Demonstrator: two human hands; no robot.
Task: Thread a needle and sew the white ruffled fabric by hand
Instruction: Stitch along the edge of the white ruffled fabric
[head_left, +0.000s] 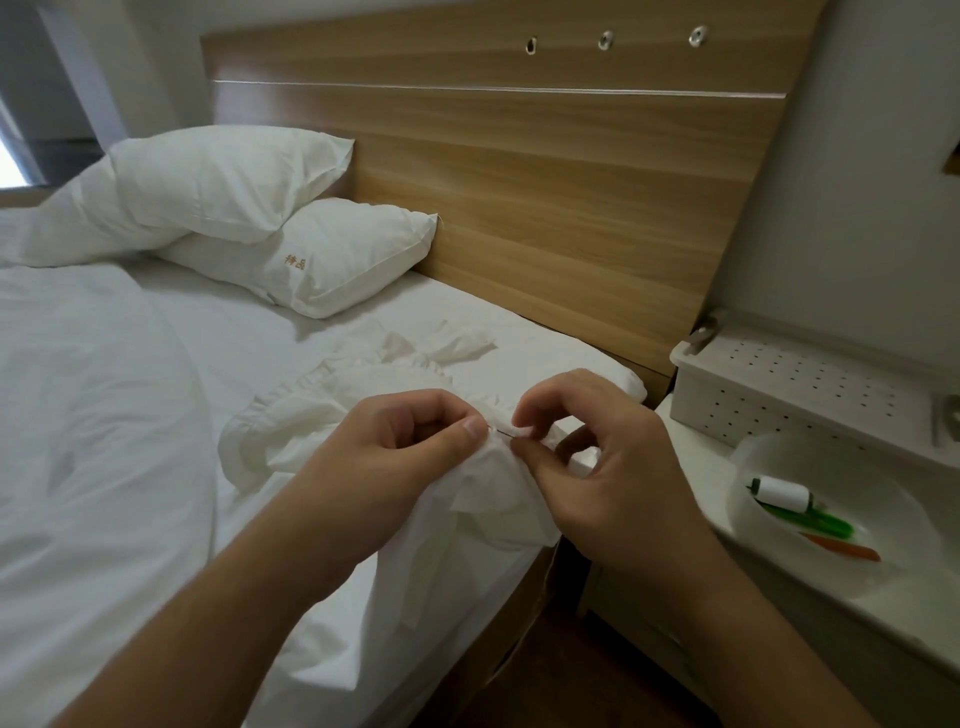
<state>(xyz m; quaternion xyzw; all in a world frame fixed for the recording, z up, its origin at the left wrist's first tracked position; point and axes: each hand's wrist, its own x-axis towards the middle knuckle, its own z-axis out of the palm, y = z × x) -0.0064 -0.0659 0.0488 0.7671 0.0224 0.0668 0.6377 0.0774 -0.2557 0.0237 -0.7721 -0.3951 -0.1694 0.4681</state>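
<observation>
We are mid-stitch, it seems. At centre frame our left hand (415, 441) pinches a fold of the white ruffled fabric (332, 415), which spreads over the bed edge, while our right hand (587, 447) pinches the needle (503, 429) at that fold. Next, we judge, the needle needs drawing through gently, keeping the fold taut. The thread spool (782, 493) lies in the bowl (841, 566) at right.

The white ruffled fabric (332, 415) lies crumpled near the bed's right edge, its gathered frill curving toward the headboard and one end draping over the side. A thin needle (501, 428) lies level across a raised fold. The white thread spool (782, 493) lies on its side in a bowl.
</observation>
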